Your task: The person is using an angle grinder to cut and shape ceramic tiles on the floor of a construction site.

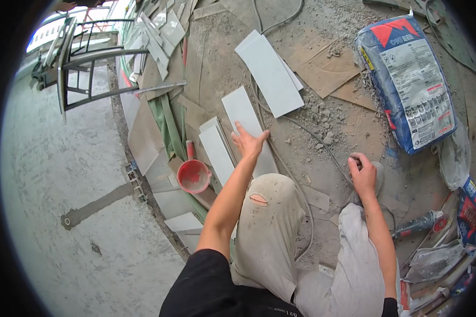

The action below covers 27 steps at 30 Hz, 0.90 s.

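My left hand (247,138), fingers spread, is over and touching a long white tile (261,161) lying before my bent knee. A stack of white tiles (216,149) lies just left of it. My right hand (363,174) is curled beside my grey shoe (378,179), above a grey cable (328,150); what its fingers hold, if anything, is unclear. More white tiles (269,74) lie ahead. A red plastic pot (193,177) with a handle sits left of my forearm.
A large blue-and-white bag (407,90) lies right on dusty cardboard (317,63), near rubble (325,134). A power tool (418,227) and crumpled bags (468,214) are lower right. A grey wall (63,169) and metal frame (90,68) stand left; tile pieces (164,31) lie behind.
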Tool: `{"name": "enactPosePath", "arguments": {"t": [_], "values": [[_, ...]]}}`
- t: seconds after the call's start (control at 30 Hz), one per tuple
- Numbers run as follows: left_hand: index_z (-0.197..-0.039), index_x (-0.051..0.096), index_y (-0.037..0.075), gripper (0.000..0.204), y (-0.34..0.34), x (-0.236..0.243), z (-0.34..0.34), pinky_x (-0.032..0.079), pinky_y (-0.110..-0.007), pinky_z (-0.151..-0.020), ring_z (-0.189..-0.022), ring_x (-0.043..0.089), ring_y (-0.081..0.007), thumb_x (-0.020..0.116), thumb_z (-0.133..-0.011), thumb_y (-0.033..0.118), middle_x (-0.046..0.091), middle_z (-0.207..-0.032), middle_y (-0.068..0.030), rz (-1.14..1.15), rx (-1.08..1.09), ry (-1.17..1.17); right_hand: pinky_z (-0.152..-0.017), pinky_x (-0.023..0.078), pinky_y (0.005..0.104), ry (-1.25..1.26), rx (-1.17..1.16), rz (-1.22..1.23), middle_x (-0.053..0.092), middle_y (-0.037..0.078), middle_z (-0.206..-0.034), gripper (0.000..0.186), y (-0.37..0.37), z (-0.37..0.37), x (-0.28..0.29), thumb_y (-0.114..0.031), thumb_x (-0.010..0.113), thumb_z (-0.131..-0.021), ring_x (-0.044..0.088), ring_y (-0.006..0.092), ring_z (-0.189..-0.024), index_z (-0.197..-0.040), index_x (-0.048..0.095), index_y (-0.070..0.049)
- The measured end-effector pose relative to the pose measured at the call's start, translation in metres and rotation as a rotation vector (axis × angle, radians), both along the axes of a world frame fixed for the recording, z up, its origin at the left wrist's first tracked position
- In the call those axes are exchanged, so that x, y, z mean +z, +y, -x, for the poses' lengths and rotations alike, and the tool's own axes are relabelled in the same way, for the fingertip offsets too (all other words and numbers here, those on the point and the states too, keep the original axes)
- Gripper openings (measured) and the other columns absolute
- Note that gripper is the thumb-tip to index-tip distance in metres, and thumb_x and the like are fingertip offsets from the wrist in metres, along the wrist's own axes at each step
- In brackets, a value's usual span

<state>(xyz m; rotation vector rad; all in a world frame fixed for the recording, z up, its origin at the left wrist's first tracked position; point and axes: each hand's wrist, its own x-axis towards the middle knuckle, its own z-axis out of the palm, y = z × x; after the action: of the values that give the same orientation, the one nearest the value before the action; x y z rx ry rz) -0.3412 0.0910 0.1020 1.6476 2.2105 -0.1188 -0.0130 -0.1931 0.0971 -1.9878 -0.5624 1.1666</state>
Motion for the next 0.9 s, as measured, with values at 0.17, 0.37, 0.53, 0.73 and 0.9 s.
{"name": "enactPosePath", "arguments": {"t": [0.17, 0.37, 0.53, 0.73, 0.9], "values": [[-0.188, 0.024, 0.013, 0.145, -0.005, 0.002, -0.010, 0.039, -0.063, -0.135, -0.163, 0.042, -0.0569, 0.107, -0.075, 0.053, 0.039, -0.174, -0.0373, -0.029, 0.052, -0.079, -0.079, 0.063, 0.0384, -0.060, 0.004, -0.005, 0.085, 0.013, -0.095, 0.026, -0.007, -0.004, -0.011, -0.025, 0.082, -0.108, 0.080, 0.0224, -0.082, -0.122, 0.084, -0.003], [-0.185, 0.032, 0.007, 0.142, -0.001, 0.017, 0.010, 0.044, -0.056, -0.133, -0.157, 0.053, -0.0495, 0.107, -0.075, 0.054, 0.054, -0.166, -0.0337, -0.086, 0.015, -0.138, -0.079, 0.062, 0.0370, -0.048, 0.007, 0.001, 0.085, 0.011, -0.095, 0.025, -0.004, -0.004, -0.006, -0.024, 0.081, -0.108, 0.079, 0.0198, -0.082, -0.122, 0.084, -0.003], [-0.185, 0.027, -0.001, 0.135, 0.048, 0.038, 0.021, 0.049, -0.051, -0.129, -0.154, 0.061, -0.0392, 0.102, -0.087, 0.054, 0.057, -0.168, -0.0342, -0.171, -0.102, -0.466, -0.079, 0.061, 0.0343, 0.143, -0.095, -0.026, 0.082, 0.005, -0.090, 0.026, -0.005, -0.009, 0.007, -0.027, 0.080, -0.111, 0.074, 0.0134, -0.081, -0.125, 0.084, -0.004], [-0.191, 0.014, 0.017, 0.127, 0.031, 0.140, -0.183, 0.063, -0.050, -0.114, -0.142, 0.068, -0.0335, 0.097, -0.096, 0.034, 0.053, -0.169, -0.0300, 0.224, -0.098, -1.153, -0.097, 0.064, 0.0355, 0.128, 0.133, -0.391, 0.087, 0.009, -0.117, 0.050, 0.025, -0.051, 0.113, -0.042, 0.082, -0.113, 0.082, 0.0184, -0.107, -0.141, 0.079, -0.001], [-0.188, 0.013, 0.003, 0.141, -0.009, 0.099, -0.317, 0.061, -0.047, -0.114, -0.137, 0.072, -0.0334, 0.107, -0.087, 0.030, 0.065, -0.154, -0.0282, 0.373, -0.245, -1.275, -0.100, 0.064, 0.0420, -0.256, 0.234, -0.293, 0.086, 0.020, -0.122, 0.056, 0.040, -0.101, 0.136, -0.040, 0.088, -0.107, 0.083, 0.0322, -0.112, -0.144, 0.076, 0.001]]}}
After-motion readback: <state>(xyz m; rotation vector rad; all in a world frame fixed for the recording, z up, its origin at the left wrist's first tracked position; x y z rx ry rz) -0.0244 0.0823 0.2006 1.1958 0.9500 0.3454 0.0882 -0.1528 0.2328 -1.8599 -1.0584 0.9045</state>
